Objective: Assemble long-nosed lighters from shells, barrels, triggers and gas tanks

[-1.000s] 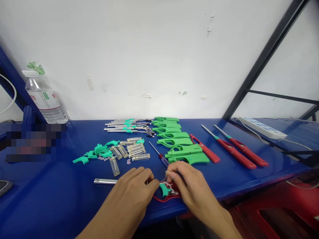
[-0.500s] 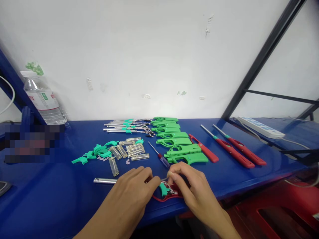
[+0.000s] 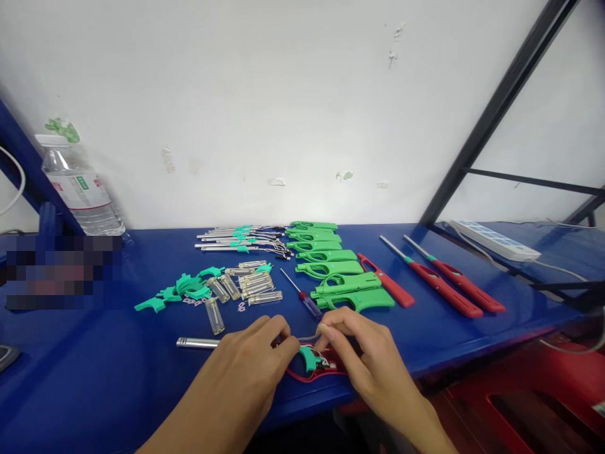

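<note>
A half-open red lighter shell (image 3: 316,373) lies at the blue table's near edge, with a teal trigger piece (image 3: 309,358) and thin wires in it and a metal tube (image 3: 197,343) sticking out to the left. My left hand (image 3: 250,362) rests over the tube end, fingers curled and pressing the part. My right hand (image 3: 357,353) pinches the wires just above the shell with thumb and forefinger.
Behind my hands lie green lighter shells (image 3: 331,268), a small screwdriver (image 3: 302,296), clear fuel tanks (image 3: 246,284), teal triggers (image 3: 182,290), metal tube assemblies (image 3: 241,239) and red finished lighters (image 3: 444,287). A water bottle (image 3: 78,186) stands far left, a power strip (image 3: 496,241) far right.
Both hands stay over the red shell; my right fingers have shifted slightly left and closed tighter on the wires. The view has drifted a little.
</note>
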### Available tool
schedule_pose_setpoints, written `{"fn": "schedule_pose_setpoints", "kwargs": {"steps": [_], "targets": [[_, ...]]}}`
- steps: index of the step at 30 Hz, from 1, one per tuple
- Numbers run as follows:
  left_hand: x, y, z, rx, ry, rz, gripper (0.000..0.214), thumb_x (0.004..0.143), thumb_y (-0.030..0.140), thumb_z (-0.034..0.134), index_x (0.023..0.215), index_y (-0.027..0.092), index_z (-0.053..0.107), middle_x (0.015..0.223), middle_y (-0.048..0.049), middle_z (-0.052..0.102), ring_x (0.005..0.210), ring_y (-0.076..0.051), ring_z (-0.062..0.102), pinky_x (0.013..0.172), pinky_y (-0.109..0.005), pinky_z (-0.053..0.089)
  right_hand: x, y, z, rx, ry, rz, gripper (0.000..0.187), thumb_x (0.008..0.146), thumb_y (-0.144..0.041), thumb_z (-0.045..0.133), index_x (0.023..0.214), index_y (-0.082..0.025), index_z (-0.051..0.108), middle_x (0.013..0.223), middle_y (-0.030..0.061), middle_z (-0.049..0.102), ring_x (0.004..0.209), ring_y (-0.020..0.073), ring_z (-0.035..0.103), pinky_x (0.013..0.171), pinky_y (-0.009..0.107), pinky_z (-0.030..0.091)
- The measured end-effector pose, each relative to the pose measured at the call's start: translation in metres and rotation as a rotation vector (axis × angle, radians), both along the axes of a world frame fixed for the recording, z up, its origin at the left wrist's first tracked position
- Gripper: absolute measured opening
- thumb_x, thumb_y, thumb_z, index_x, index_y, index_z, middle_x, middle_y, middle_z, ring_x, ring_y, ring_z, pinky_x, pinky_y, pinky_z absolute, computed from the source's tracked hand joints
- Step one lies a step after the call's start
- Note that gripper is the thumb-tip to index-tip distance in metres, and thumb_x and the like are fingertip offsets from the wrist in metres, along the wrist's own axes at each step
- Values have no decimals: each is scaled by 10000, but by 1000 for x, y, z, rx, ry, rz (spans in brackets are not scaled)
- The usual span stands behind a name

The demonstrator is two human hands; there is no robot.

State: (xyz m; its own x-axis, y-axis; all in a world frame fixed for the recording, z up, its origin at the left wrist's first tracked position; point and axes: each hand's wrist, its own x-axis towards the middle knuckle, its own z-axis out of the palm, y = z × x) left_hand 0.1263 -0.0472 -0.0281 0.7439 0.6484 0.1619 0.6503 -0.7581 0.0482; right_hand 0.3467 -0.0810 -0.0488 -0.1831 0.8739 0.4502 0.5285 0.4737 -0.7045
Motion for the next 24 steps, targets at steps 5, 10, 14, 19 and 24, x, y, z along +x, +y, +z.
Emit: {"fn": "schedule_pose_setpoints", "kwargs": {"steps": [5,10,14,19,24], "targets": [[2,-1,0,-36,7,58,314,963,-16,590,1071,226,757,1059,-44,739,916,-245,768,727,-322,636,0,-1,-1,-19,31,-6,197,1124,-283,514,977,-255,642,844,-18,746,791,153,709,709,242,505],[4,-3,2,-89,32,59,360,969,-32,541,1106,222,758,1093,-67,735,962,-278,762,763,-402,667,0,-1,-1,-9,23,-5,190,1124,-279,513,987,-255,643,844,-22,746,786,152,706,736,248,501],[4,-4,4,-139,76,69,404,947,-64,519,1150,202,746,1119,-86,732,999,-306,756,823,-487,677,1,-2,-1,4,19,-7,206,1124,-276,514,965,-253,642,840,-24,739,786,147,698,744,245,491],[6,-3,6,-157,100,71,413,975,-51,481,1180,210,725,1153,-84,729,1026,-304,756,864,-504,674,1,-2,1,-10,15,2,230,1126,-282,507,950,-251,651,855,-16,736,793,150,690,756,247,493],[5,-4,5,-126,113,94,401,989,-47,456,1146,203,729,1152,-88,728,994,-304,773,829,-496,682,1,-2,1,-15,19,2,210,1125,-273,511,965,-253,645,854,-22,737,796,146,692,755,242,493]]}}
